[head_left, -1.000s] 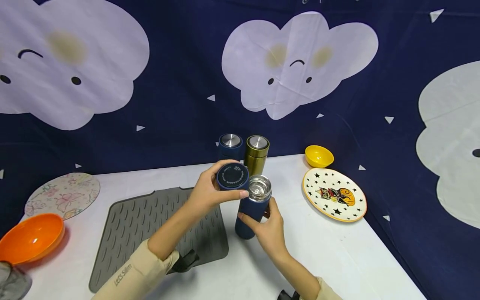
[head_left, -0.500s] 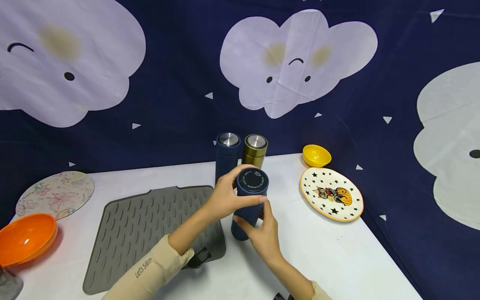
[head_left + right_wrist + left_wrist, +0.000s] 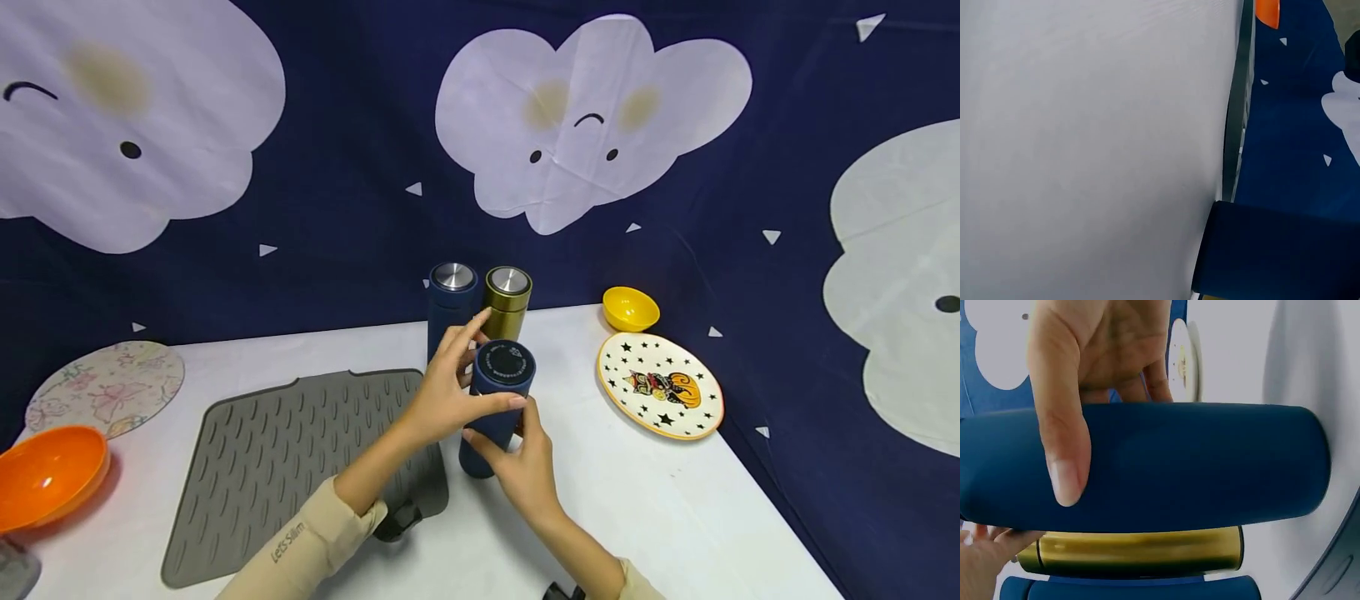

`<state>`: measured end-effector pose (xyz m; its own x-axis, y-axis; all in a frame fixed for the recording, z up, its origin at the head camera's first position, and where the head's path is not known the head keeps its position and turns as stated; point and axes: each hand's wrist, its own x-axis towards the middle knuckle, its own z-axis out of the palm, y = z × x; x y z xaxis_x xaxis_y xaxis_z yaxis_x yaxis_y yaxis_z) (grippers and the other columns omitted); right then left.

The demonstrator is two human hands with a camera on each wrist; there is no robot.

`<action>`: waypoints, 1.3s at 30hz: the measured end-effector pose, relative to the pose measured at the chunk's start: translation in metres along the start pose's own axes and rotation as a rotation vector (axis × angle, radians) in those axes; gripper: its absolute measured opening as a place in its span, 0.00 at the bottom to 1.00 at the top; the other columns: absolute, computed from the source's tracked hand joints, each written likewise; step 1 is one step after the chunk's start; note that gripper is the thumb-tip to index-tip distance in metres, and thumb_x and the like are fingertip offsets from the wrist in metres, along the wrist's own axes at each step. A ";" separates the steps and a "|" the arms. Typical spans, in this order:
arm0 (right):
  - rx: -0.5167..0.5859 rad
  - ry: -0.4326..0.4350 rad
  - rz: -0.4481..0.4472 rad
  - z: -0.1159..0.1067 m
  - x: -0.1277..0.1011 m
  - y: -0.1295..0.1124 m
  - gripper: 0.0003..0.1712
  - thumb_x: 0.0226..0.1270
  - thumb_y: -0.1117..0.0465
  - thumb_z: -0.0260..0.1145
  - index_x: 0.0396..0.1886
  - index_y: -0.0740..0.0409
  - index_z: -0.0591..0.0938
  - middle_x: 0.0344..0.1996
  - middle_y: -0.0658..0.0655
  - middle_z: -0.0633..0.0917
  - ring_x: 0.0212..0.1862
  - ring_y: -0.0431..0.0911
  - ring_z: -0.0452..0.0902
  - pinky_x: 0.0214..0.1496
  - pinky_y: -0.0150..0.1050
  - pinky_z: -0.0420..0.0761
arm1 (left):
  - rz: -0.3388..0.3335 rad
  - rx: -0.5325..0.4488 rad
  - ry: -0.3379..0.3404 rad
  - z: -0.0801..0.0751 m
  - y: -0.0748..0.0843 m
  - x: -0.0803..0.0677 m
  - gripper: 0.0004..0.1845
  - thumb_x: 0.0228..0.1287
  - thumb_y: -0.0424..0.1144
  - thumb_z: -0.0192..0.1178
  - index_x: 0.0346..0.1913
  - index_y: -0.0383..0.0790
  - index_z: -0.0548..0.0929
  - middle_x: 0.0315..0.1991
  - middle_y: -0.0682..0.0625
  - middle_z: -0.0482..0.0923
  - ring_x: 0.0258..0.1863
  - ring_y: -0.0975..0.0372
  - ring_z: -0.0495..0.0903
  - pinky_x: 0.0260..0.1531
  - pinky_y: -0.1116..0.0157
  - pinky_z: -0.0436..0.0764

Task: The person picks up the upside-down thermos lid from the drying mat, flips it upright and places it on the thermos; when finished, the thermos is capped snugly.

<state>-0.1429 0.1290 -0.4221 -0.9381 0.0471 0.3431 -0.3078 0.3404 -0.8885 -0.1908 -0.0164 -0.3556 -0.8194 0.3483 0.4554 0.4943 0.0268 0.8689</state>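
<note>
A dark blue vacuum flask (image 3: 483, 454) stands upright on the white table. Its lid (image 3: 506, 363) sits on top, the black disc facing up. My left hand (image 3: 444, 396) is at the lid, thumb across the front and fingers bent round the far side, forefinger raised. In the left wrist view the left fingers (image 3: 997, 553) show at the lower left. My right hand (image 3: 525, 471) grips the flask's body; its thumb (image 3: 1066, 462) presses the near side in the left wrist view. The right wrist view shows only the flask's lower part (image 3: 1279, 250), no hand.
Behind stand another blue flask (image 3: 452, 308) and a gold flask (image 3: 507, 300). A grey mat (image 3: 300, 467) lies left, beyond it an orange bowl (image 3: 52, 475) and a floral round mat (image 3: 105, 387). A yellow bowl (image 3: 630, 308) and a star-patterned plate (image 3: 660, 386) are at right.
My left hand has brought the lid right and down onto the flask's mouth, covering it. Since then its forefinger has lifted off the lid. The right hand keeps its grip.
</note>
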 end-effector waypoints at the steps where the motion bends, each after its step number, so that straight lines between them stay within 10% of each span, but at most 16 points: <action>1: 0.003 0.001 0.002 0.000 0.000 0.000 0.36 0.54 0.56 0.79 0.61 0.48 0.73 0.53 0.48 0.84 0.53 0.45 0.80 0.57 0.52 0.77 | 0.002 -0.040 -0.015 -0.002 0.001 -0.001 0.52 0.52 0.37 0.76 0.77 0.44 0.57 0.60 0.42 0.67 0.55 0.54 0.79 0.55 0.57 0.81; 7: -0.009 0.004 0.005 0.000 0.000 -0.002 0.37 0.54 0.56 0.79 0.62 0.52 0.72 0.51 0.52 0.84 0.53 0.46 0.80 0.58 0.51 0.77 | -0.011 -0.202 -0.147 -0.006 0.002 -0.006 0.51 0.59 0.50 0.71 0.76 0.41 0.52 0.68 0.36 0.68 0.65 0.47 0.72 0.65 0.49 0.72; 11: -0.024 0.017 0.003 0.000 0.000 -0.001 0.34 0.53 0.60 0.79 0.58 0.53 0.74 0.49 0.52 0.85 0.53 0.47 0.81 0.57 0.50 0.79 | -0.055 0.020 0.034 0.012 0.004 -0.005 0.55 0.44 0.56 0.79 0.70 0.39 0.59 0.64 0.45 0.71 0.62 0.56 0.72 0.63 0.51 0.71; 14: -0.023 0.015 0.003 0.001 -0.001 0.000 0.33 0.53 0.61 0.79 0.58 0.53 0.74 0.49 0.53 0.85 0.52 0.48 0.81 0.55 0.50 0.79 | -0.075 0.003 0.117 0.017 0.000 -0.004 0.48 0.45 0.45 0.79 0.66 0.38 0.63 0.57 0.44 0.74 0.57 0.55 0.74 0.62 0.51 0.72; 19: -0.009 -0.002 0.014 0.002 -0.002 0.001 0.36 0.54 0.56 0.78 0.62 0.50 0.72 0.53 0.51 0.84 0.55 0.47 0.80 0.57 0.51 0.77 | -0.071 -0.319 -0.051 0.006 -0.011 -0.005 0.45 0.54 0.40 0.68 0.72 0.37 0.56 0.67 0.33 0.67 0.64 0.45 0.69 0.70 0.39 0.56; 24: -0.014 0.007 0.015 0.002 -0.003 -0.001 0.35 0.54 0.57 0.78 0.60 0.50 0.72 0.52 0.50 0.84 0.54 0.47 0.80 0.57 0.52 0.76 | -0.040 -0.172 0.025 0.007 -0.011 -0.004 0.51 0.47 0.50 0.78 0.71 0.38 0.60 0.65 0.41 0.69 0.65 0.55 0.67 0.69 0.44 0.59; 30: -0.012 -0.005 0.031 0.002 -0.003 -0.002 0.38 0.54 0.56 0.78 0.63 0.50 0.71 0.52 0.51 0.83 0.54 0.46 0.79 0.57 0.51 0.75 | 0.001 -0.365 -0.123 0.002 -0.013 -0.004 0.42 0.57 0.42 0.60 0.74 0.36 0.56 0.72 0.35 0.61 0.71 0.50 0.62 0.72 0.39 0.50; 34: -0.031 -0.002 -0.003 0.002 -0.003 -0.001 0.36 0.54 0.58 0.78 0.62 0.51 0.72 0.52 0.50 0.84 0.55 0.46 0.79 0.57 0.50 0.77 | -0.020 -0.192 -0.020 0.010 -0.009 -0.005 0.50 0.52 0.56 0.72 0.74 0.44 0.59 0.70 0.40 0.62 0.69 0.52 0.62 0.70 0.40 0.55; 39: -0.037 0.004 -0.010 0.002 -0.005 -0.002 0.37 0.54 0.56 0.78 0.62 0.52 0.71 0.52 0.52 0.84 0.55 0.46 0.79 0.56 0.50 0.77 | 0.049 -0.351 -0.106 0.006 -0.011 -0.002 0.42 0.54 0.38 0.60 0.73 0.38 0.55 0.71 0.35 0.63 0.69 0.53 0.66 0.71 0.45 0.59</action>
<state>-0.1377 0.1261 -0.4222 -0.9344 0.0468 0.3531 -0.3112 0.3752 -0.8732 -0.1929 -0.0112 -0.3668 -0.7532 0.4370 0.4916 0.3877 -0.3087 0.8685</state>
